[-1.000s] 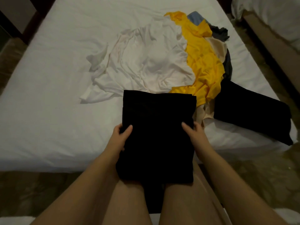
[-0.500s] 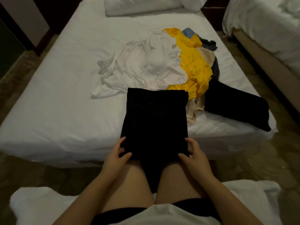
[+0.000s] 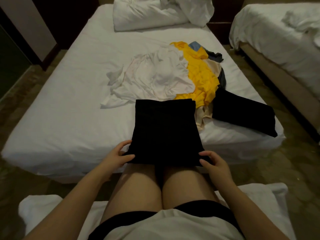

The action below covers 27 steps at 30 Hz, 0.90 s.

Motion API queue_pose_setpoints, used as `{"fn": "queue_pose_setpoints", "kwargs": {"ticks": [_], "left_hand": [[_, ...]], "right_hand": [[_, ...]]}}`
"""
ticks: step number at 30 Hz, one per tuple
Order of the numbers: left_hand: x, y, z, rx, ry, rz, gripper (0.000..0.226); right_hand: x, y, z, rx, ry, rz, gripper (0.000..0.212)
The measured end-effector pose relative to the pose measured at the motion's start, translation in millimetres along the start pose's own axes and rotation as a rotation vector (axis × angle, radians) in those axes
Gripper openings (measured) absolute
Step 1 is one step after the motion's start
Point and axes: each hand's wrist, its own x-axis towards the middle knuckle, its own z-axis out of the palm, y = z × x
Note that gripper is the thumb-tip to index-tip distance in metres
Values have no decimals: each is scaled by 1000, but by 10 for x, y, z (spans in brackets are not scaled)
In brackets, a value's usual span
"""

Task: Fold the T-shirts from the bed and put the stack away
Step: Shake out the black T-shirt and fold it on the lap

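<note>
Left hand (image 3: 116,156), right hand (image 3: 214,164) pinch black T-shirt (image 3: 164,129) corners

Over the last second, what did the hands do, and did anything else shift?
The left hand and right hand slid back along the sides of the black T-shirt and now pinch its near corners. The clothes pile and folded black garment stayed put.

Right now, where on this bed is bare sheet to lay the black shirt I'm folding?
Widest bare sheet: the left half of the bed, beside the white T-shirt and black shirt. Another strip: beyond it, up to the pillows. Crowded: right side, yellow T-shirt and folded black garment.
</note>
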Motion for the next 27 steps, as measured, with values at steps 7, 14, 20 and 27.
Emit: {"fn": "queue_pose_setpoints", "kwargs": {"ticks": [7,14,20,27], "left_hand": [[-218,-368,17,18,114,85,49],[-469,-420,35,-215,174,26,40],[-507,-412,30,294,175,224,78],[-447,-572,30,739,313,434,30]], "right_hand": [[-60,93,-48,-185,-16,-20,24],[-193,130,-121,-287,-21,-99,51],[-238,93,-124,-440,-42,-156,32],[-170,173,-121,-897,50,-517,26]]}}
